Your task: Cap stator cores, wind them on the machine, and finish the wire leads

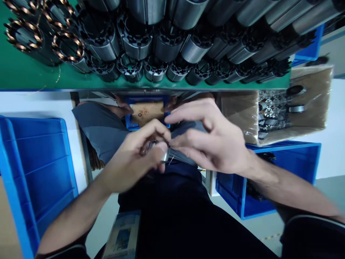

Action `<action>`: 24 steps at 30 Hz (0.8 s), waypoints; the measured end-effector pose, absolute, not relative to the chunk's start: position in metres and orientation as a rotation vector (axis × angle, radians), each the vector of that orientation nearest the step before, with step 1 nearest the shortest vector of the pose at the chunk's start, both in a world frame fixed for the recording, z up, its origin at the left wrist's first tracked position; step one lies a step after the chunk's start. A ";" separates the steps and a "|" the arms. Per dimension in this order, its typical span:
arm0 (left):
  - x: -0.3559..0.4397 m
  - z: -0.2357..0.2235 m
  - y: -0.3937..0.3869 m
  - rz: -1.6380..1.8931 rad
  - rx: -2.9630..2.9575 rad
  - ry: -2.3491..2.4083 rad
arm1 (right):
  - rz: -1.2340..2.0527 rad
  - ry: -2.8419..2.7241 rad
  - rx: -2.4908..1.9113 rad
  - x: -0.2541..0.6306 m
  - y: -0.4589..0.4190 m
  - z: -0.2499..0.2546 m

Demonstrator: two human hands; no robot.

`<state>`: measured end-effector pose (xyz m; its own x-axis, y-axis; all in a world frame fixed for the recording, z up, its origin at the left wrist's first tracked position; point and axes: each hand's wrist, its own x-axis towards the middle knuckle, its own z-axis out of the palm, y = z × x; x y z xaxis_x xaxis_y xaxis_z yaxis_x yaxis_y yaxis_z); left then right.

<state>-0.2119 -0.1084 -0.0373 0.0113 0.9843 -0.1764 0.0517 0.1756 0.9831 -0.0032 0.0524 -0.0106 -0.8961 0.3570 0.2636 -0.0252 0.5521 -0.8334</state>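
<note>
Both my hands meet in the middle of the view, over my lap. My left hand (pixel 134 158) is closed around a small metal cylinder (pixel 164 154), only its shiny end showing between thumb and fingers. My right hand (pixel 212 142) pinches at the same part from the right, index and thumb together at something thin I cannot make out, other fingers spread above. On the green bench top (pixel 24 72) above stand several grey stator cores (pixel 134 43), some at the far left wound with copper wire (pixel 67 46).
A large blue bin (pixel 37 172) sits at the left. Another blue bin (pixel 283 169) is at the right, with an open cardboard box (pixel 309 104) of small metal parts above it. Under the bench another person in grey (pixel 99 129) handles a blue tray (pixel 147 111).
</note>
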 end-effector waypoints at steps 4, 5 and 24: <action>-0.218 -0.057 -0.116 1.000 0.819 1.091 | 1.533 -2.475 -0.326 0.013 0.051 -0.001; -0.215 -0.060 -0.121 1.130 0.956 1.295 | 1.692 -2.412 -0.440 0.016 0.048 -0.002; -0.201 -0.015 -0.130 1.289 1.868 1.671 | 2.844 -1.730 -0.751 0.017 0.067 -0.002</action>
<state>-0.2009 -0.1302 -0.0154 -0.0923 0.9108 0.4024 0.6203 -0.2635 0.7388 0.0174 0.0669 -0.0024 -0.8683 -0.0042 -0.4961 0.4424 -0.4590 -0.7704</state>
